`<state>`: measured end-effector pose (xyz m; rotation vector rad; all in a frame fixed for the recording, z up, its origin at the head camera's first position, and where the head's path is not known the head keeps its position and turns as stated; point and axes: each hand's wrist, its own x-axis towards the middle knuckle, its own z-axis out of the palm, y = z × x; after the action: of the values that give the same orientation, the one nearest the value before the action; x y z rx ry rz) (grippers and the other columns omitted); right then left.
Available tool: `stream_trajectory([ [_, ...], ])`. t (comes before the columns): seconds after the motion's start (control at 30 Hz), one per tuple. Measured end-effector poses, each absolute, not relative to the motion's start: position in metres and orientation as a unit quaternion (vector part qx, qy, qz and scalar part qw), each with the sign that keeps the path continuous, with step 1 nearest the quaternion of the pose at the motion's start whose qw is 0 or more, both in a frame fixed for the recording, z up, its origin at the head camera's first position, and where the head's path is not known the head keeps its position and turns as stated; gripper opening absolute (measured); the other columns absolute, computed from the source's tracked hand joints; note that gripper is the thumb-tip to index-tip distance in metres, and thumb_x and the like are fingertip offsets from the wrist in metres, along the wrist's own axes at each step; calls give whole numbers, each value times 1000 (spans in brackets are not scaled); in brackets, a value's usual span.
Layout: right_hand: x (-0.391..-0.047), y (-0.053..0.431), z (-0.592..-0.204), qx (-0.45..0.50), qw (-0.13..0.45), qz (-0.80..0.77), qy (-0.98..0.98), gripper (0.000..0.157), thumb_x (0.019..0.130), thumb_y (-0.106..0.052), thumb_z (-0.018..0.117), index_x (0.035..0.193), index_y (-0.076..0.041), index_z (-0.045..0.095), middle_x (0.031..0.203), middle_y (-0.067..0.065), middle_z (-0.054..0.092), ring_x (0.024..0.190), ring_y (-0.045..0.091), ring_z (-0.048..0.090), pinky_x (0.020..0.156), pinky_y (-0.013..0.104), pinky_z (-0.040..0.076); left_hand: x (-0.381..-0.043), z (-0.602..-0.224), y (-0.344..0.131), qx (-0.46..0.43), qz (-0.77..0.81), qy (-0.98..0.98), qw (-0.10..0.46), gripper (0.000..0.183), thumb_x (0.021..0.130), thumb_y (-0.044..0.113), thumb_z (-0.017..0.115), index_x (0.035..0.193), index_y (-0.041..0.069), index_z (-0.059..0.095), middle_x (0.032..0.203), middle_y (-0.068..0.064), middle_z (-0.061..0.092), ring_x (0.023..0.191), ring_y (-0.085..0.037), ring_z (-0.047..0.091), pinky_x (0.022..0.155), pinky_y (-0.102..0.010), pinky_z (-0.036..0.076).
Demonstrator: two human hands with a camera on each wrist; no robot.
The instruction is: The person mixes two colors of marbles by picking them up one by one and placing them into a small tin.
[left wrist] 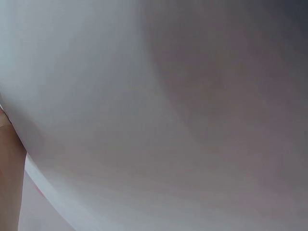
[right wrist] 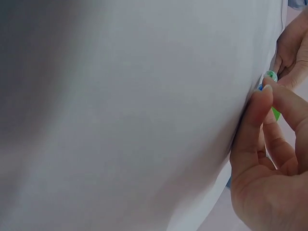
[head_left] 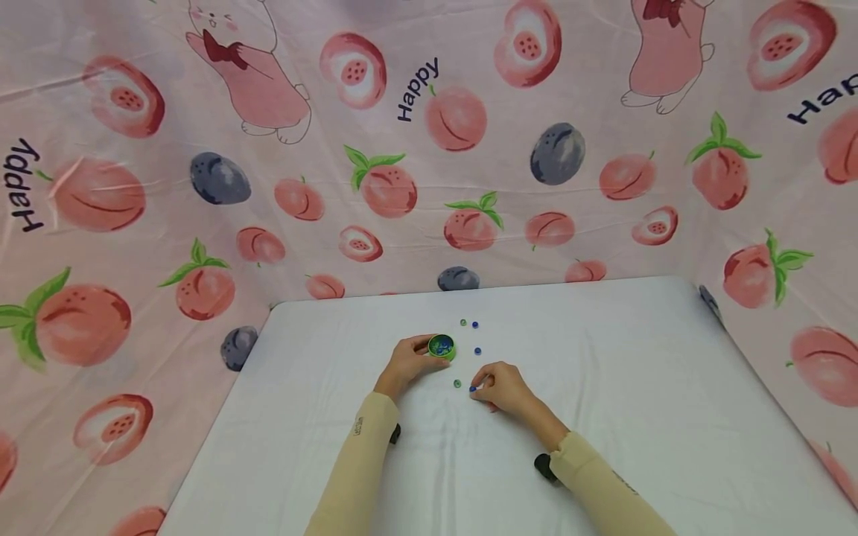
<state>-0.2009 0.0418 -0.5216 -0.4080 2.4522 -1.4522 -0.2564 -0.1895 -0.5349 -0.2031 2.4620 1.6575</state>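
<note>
My left hand (head_left: 407, 362) holds a small round green container (head_left: 451, 356), with its fingers behind and thumb in front. Blue and green pieces lie inside it. Just to the front right, my right hand (head_left: 507, 386) pinches a small blue bead (head_left: 472, 388) between thumb and forefinger, at the tabletop. In the right wrist view the thumb and fingertip of that hand (right wrist: 269, 178) meet beside a bit of blue, mostly covered. A green bead (head_left: 457, 383) lies just left of the pinched one. The left wrist view shows almost only white cloth.
Behind the right hand lie a blue bead (head_left: 478, 351), a second blue bead (head_left: 475, 324) and a pale green bead (head_left: 463, 322). A white cloth (head_left: 643, 387) covers the table. Fruit-printed pink curtains (head_left: 415, 171) stand at the back and both sides.
</note>
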Motion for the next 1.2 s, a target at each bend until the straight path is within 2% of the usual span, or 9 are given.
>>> stream_trajectory([
  [0.53,-214,40,-509,-132,110,-507,845,4,94,-3,77,97,-1,76,56,1,56,43,12,51,49,21,41,-254,-531,-191,-45,579,811,75,64,80,7,93,140,7,68,143,-12,67,137,-29,61,120,-44,44],
  [0.93,-241,27,-491,-132,80,-515,843,11,94,-6,79,103,1,77,59,2,60,45,10,51,50,20,41,-255,-532,-192,-45,567,819,77,65,80,10,94,140,8,68,141,-12,69,135,-27,63,118,-44,47],
  [1.1,-252,16,-491,-129,78,-528,836,14,95,-5,78,106,3,77,59,1,61,45,8,52,49,18,41,-253,-532,-192,-44,574,814,76,64,80,7,93,139,5,68,140,-14,69,134,-29,63,117,-44,48],
  [1.2,-256,10,-494,-127,80,-532,833,16,94,-4,78,107,5,76,61,7,64,44,7,52,48,17,42,-252,-532,-192,-42,574,814,79,65,81,7,93,140,4,67,142,-16,67,136,-30,61,117,-44,48],
])
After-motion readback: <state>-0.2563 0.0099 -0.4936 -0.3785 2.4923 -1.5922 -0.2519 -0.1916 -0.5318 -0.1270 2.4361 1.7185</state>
